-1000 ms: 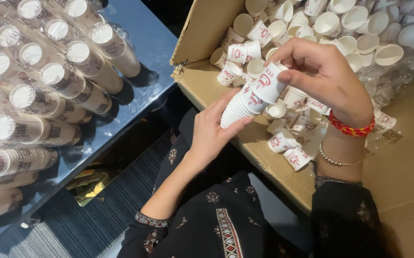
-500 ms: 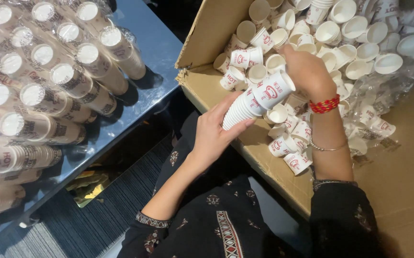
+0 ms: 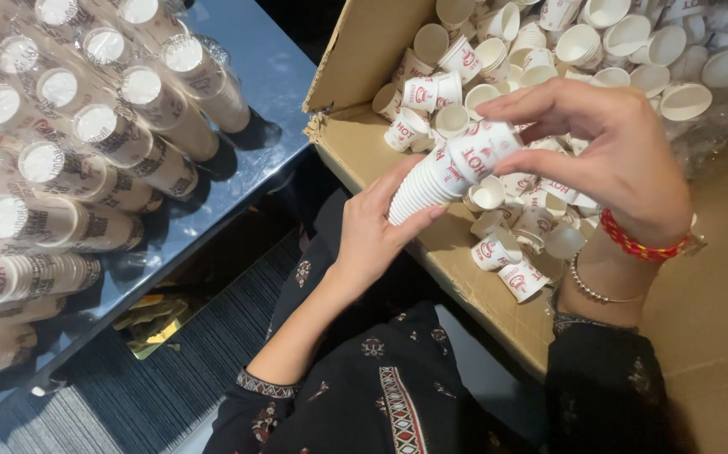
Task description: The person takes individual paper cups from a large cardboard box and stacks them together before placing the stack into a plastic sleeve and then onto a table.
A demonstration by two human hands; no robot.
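Cardboard box (image 3: 364, 50) behind, cup stack (image 3: 444, 172) slanting, seemingly rim-up-right

I see an open brown cardboard box (image 3: 381, 50) at right, its flap standing up at the near corner and white paper cups loose inside. Many cups carry a red printed mark (image 3: 475, 164) on the white wall. At left, clear plastic sleeves (image 3: 145, 92) wrap long cup stacks lying in rows on a shiny table (image 3: 271, 76), each sleeve showing dark print.
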